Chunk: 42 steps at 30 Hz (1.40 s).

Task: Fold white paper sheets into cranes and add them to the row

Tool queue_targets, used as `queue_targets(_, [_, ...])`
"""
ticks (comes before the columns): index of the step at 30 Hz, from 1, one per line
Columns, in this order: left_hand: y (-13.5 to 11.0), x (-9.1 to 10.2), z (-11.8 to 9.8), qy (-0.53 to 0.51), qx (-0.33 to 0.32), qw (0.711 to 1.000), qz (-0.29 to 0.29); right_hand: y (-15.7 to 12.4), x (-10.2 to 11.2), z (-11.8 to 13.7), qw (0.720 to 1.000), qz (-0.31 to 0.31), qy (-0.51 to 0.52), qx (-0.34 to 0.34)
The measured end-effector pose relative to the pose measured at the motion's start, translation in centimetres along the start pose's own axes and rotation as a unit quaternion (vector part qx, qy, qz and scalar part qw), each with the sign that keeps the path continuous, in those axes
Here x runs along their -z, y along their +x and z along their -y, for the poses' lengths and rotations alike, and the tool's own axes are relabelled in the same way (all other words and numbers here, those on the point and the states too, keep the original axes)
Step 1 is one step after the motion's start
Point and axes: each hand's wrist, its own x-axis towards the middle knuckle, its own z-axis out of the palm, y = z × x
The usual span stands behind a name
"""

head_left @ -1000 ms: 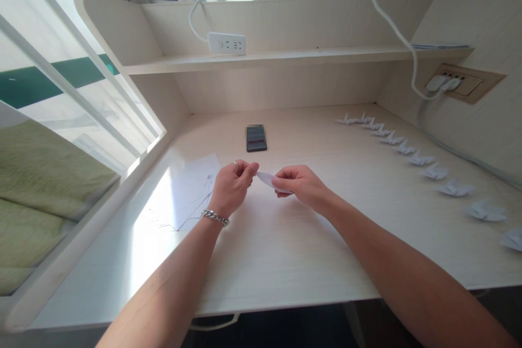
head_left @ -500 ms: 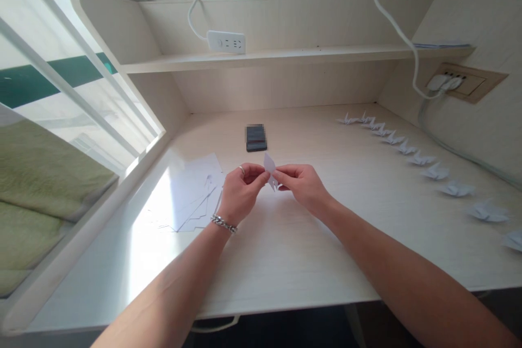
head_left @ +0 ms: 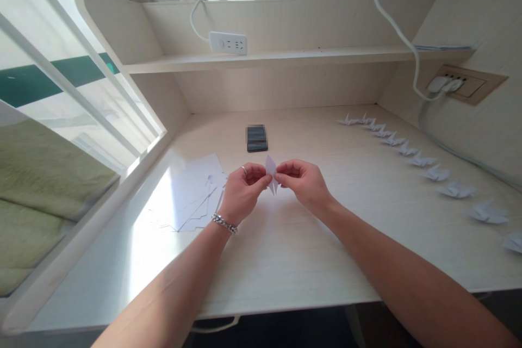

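Note:
A small white folded paper stands upright above the middle of the desk, diamond-shaped, with its lower end split into two points. Thumb and fingers of my left hand pinch its left edge. On the opposite edge, my right hand grips it the same way, thumb in front. The fingertips behind the paper are partly hidden. Along the right side of the desk runs a row of several white paper cranes, wings spread.
White paper sheets lie on the desk left of my hands, partly in bright sunlight. A dark phone-like object lies beyond my hands. On the shelf stands a white power strip; a white cable hangs at the right.
My right hand has lifted slightly and its fingers have shifted on the paper's right edge. The two lower points of the paper now show more clearly.

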Motion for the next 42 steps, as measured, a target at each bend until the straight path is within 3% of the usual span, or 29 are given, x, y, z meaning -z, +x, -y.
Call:
queue_targets(10, [-0.1, 0.4, -0.8, -0.009, 0.037, 0.998, 0.053, -0.1, 0.8, 1.1, 0.990, 0.105, 0.045, -0.077])
queue_targets(21, [-0.2, 0.7, -0.6, -0.087, 0.055, 0.990, 0.093, -0.1, 0.9, 1.1, 0.973, 0.135, 0.148, -0.117])
queue_targets(30, [-0.3, 0.5, -1.1, 0.011, 0.041, 0.997, 0.068, -0.3, 0.7, 1.4, 0.988, 0.118, 0.063, -0.081])
queue_targets(35, [-0.2, 0.6, -0.9, -0.015, 0.061, 0.996, 0.062, -0.1, 0.7, 0.9, 0.996, 0.073, -0.004, -0.054])
queue_targets(42, [0.1, 0.8, -0.1, 0.042, 0.049, 0.996, 0.064, -0.1, 0.8, 0.6, 0.995, 0.081, -0.034, -0.046])
